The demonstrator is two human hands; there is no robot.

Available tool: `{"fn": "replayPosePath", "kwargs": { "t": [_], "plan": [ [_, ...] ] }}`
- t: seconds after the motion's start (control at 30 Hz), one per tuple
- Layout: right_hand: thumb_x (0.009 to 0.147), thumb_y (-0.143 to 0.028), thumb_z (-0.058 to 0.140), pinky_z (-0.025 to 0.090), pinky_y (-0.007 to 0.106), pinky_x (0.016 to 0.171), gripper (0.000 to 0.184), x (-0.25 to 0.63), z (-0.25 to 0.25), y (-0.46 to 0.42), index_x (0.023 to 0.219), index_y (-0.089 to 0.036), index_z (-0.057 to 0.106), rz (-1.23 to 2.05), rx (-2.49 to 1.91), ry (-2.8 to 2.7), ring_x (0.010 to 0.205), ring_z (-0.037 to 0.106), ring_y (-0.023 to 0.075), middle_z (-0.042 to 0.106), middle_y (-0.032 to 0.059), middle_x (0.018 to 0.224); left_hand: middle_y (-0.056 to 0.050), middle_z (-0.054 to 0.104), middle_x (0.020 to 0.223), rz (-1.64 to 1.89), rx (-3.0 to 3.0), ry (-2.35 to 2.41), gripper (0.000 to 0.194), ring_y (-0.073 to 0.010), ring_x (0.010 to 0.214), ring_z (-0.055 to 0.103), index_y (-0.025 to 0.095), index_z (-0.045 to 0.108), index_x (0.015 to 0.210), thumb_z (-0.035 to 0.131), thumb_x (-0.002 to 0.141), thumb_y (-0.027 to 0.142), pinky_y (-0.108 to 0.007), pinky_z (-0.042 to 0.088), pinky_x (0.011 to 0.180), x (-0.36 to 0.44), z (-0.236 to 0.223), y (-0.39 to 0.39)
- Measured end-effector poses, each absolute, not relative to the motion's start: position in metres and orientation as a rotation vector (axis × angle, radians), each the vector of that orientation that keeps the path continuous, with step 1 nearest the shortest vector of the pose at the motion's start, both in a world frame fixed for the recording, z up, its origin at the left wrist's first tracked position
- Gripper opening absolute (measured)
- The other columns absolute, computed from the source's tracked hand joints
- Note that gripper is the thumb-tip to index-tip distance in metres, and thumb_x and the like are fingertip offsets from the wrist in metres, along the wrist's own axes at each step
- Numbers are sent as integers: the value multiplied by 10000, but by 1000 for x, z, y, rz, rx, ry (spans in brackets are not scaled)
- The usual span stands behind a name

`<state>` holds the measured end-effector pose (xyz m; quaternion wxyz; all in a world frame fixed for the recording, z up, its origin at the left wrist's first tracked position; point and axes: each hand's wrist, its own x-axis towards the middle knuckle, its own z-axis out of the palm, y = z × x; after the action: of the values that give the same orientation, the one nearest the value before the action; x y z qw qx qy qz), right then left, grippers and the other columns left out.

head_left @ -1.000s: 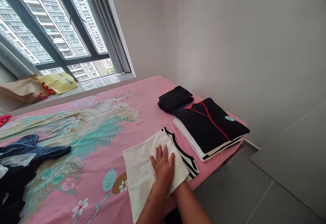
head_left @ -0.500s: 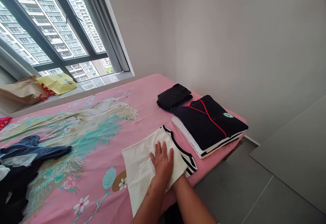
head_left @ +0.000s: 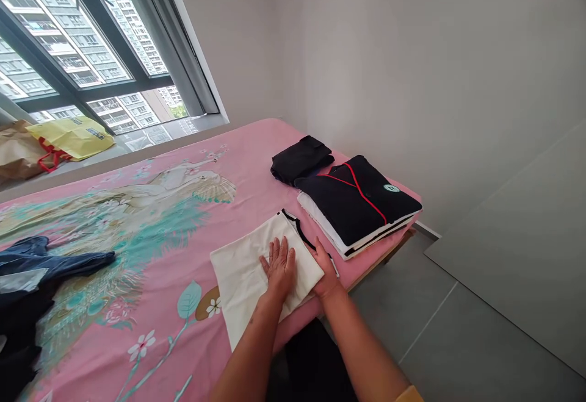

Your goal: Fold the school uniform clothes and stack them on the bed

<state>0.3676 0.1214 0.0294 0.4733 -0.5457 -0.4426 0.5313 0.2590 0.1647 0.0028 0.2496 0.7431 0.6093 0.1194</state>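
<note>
A folded cream garment (head_left: 242,268) with black-striped trim lies near the front edge of a pink patterned bed (head_left: 151,219). My left hand (head_left: 278,263) rests flat on it, fingers stretched out. My right hand (head_left: 324,268) grips the garment's right edge, where the striped trim is; its fingers are tucked under the cloth. To the right sits a stack of folded clothes (head_left: 359,204), a black top with red piping uppermost. A small folded black item (head_left: 300,158) lies just behind the stack.
Unfolded dark and blue clothes (head_left: 32,280) lie heaped at the bed's left. A yellow bag (head_left: 73,136) and a brown paper bag (head_left: 13,152) rest on the window ledge. A grey wall stands right behind the bed. Grey tiled floor (head_left: 434,341) lies to the right.
My right hand has come into sight at the garment's right edge and taken hold of the striped side. The view has shifted, so everything sits further left and higher.
</note>
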Motion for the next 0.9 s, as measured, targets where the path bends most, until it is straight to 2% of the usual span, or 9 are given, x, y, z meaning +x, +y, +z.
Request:
{"fn": "replayPosePath", "kwargs": {
  "t": [0.07, 0.17, 0.3, 0.4, 0.5, 0.6, 0.7, 0.8, 0.9],
  "plan": [
    [931, -514, 3, 483, 382, 826, 686, 386, 26, 99, 1312, -127, 422, 1517, -1149, -864, 1043, 575, 230, 587, 130, 1162, -39, 105, 1532, 281, 2064, 1656, 568, -194, 1406, 31, 255, 227, 1430, 133, 913, 471, -547, -47, 1086, 259, 1, 164],
    [903, -538, 320, 506, 402, 795, 541, 412, 24, 58, 1349, -233, 345, 1678, -981, -570, 1042, 584, 225, 559, 104, 1227, -56, 78, 1533, 208, 2158, 1691, 604, -217, 1406, 8, 260, 203, 1436, 210, 891, 518, -568, -54, 1076, 262, -3, 161],
    [812, -487, 558, 511, 335, 738, 438, 429, 27, 19, 1159, -219, 532, 1425, -1152, -444, 981, 597, 216, 605, 92, 1130, -82, 54, 1530, 133, 2328, 1732, 700, -252, 1403, -10, 199, 139, 1452, 283, 860, 544, -594, -85, 1059, 269, -4, 152],
    [804, -512, 551, 498, 318, 725, 400, 424, 37, 17, 1059, -206, 583, 1188, -1271, -556, 929, 599, 207, 632, 76, 1039, -94, 59, 1527, 50, 2345, 1662, 720, -273, 1402, 22, 184, 137, 1452, 265, 856, 567, -622, -31, 1056, 267, 4, 146],
    [850, -513, 469, 463, 354, 841, 394, 406, 50, 36, 1047, -196, 595, 1042, -1317, -898, 1002, 575, 221, 640, 72, 1024, -77, 81, 1527, 28, 2361, 1565, 675, -259, 1401, 72, 216, 151, 1448, 226, 872, 560, -615, 49, 1066, 250, 16, 142],
    [904, -450, 371, 378, 392, 981, 407, 381, 55, 73, 1162, -196, 557, 854, -1359, -1362, 1163, 484, 226, 579, 79, 1194, -62, 140, 1522, 71, 2468, 1594, 592, -234, 1399, 105, 217, 193, 1439, 218, 903, 468, -584, 41, 1087, 223, 21, 138],
    [925, -371, 303, 206, 425, 1097, 451, 357, 42, 119, 1289, -167, 475, 651, -1412, -1833, 1316, 307, 216, 441, 88, 1368, -72, 200, 1509, 80, 2577, 1590, 571, -240, 1393, 134, 200, 264, 1420, 246, 903, 440, -576, 7, 1094, 202, 14, 131],
    [931, -351, 280, 67, 448, 1122, 481, 344, 19, 161, 1356, -163, 404, 557, -1508, -2234, 1366, 195, 209, 345, 75, 1437, -80, 243, 1495, 124, 2623, 1561, 618, -267, 1388, 147, 197, 267, 1422, 282, 882, 498, -589, -30, 1087, 193, 2, 122],
    [916, -388, 324, -2, 448, 1120, 526, 344, 0, 192, 1413, -219, 298, 460, -1675, -2406, 1389, 91, 193, 198, 28, 1499, -59, 246, 1497, 198, 2625, 1572, 645, -293, 1385, 142, 237, 249, 1427, 317, 861, 538, -618, -58, 1071, 195, -5, 109]
  ]
}}
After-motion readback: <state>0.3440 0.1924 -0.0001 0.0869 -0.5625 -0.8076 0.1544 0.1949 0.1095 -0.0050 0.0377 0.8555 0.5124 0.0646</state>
